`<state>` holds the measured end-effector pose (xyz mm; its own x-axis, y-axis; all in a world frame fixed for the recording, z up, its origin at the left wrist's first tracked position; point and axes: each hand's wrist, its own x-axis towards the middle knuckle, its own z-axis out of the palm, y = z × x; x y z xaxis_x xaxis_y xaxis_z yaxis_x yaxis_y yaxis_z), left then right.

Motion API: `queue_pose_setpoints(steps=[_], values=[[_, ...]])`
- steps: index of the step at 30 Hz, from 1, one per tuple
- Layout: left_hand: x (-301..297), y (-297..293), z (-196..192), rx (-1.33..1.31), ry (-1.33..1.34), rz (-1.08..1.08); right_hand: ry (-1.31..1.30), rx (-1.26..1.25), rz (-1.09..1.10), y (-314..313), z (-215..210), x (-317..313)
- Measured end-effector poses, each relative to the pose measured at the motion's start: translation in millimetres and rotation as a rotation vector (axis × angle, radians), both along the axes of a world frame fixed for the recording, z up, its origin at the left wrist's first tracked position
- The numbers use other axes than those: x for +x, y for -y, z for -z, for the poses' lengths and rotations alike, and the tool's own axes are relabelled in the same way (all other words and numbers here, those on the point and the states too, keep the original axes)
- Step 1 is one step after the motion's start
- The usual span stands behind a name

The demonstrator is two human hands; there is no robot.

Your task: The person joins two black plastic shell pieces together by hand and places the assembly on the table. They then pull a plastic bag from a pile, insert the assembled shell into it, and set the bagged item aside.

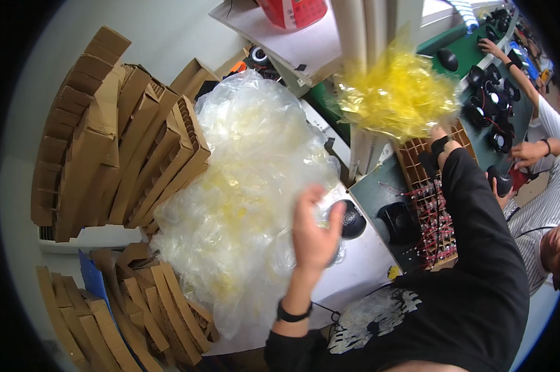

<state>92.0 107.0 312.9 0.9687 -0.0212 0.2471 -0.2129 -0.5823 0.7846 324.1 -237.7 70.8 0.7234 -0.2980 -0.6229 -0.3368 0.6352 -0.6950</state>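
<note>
My left hand [314, 232] is raised over the white table [360, 260], blurred, with thumb and fingers apart and nothing visible in it. Just right of its thumb is a round black part with a dotted, grille-like face [354, 220]. A big heap of clear, yellowish plastic bags [236, 180] covers the table to the left of this hand. My right arm reaches far forward and right. At its end my right hand [440, 135] grips a crumpled bunch of yellow plastic film [404, 93], which hides most of the fingers.
Cardboard boxes with dividers [131, 142] stack at the left, more cardboard [162, 310] below. A divided crate of wired parts [435, 217] lies near my right arm. Beyond the pale post [367, 37], co-workers' hands [528, 152] handle black round parts [494, 99]. A red bucket [292, 11] stands on a shelf.
</note>
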Motion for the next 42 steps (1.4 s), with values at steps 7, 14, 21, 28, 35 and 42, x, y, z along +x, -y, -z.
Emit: queue_pose_setpoints(steps=[7,14,21,28,35,42], values=[[-74,38,180,0.578,-0.467,0.207,0.189,-0.102,0.123,7,0,-63],[-69,56,187,0.583,-0.27,0.207,0.442,-0.342,-0.124,-86,-60,-166],[-88,23,189,0.261,-0.155,0.369,0.959,-1.174,-0.989,-158,-89,-277],[-122,17,207,0.409,-0.186,0.461,0.572,-1.452,-1.198,-208,-42,-241],[-129,-9,144,0.371,-0.047,0.353,0.407,-1.51,-1.399,-213,-29,-261],[-150,-82,120,0.941,-0.047,-0.003,0.403,-1.9,-1.055,-169,-42,-250]])
